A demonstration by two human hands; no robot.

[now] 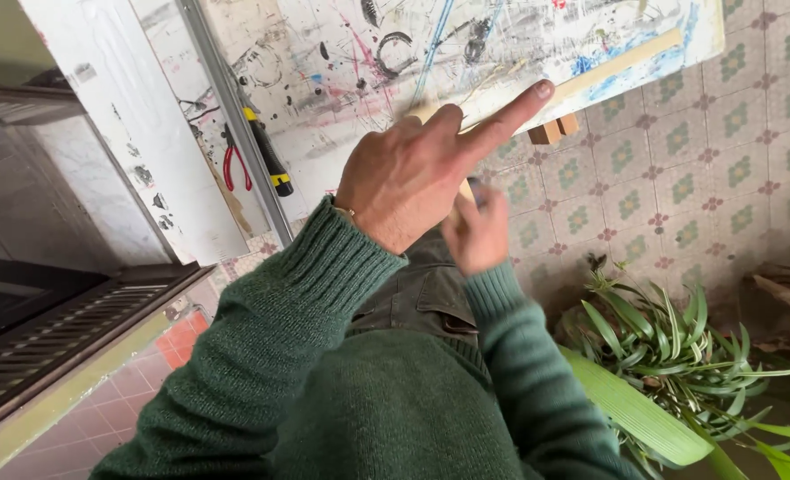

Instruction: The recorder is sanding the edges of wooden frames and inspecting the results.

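Looking down, I count two hands, one pale wooden strip [622, 64], one red-handled pliers [233, 165] and one black-and-yellow tool [269, 160] on the paint-stained desk [342, 80]; a green plant [679, 356] sits right. My left hand [413, 173] points its forefinger along the strip; my right hand [477, 229], blurred, pinches something small beneath it; I cannot tell what.

Paint-stained white board [324, 80] — red pliers [235, 164], perhaps a yellow-black screwdriver [269, 156] lie on it
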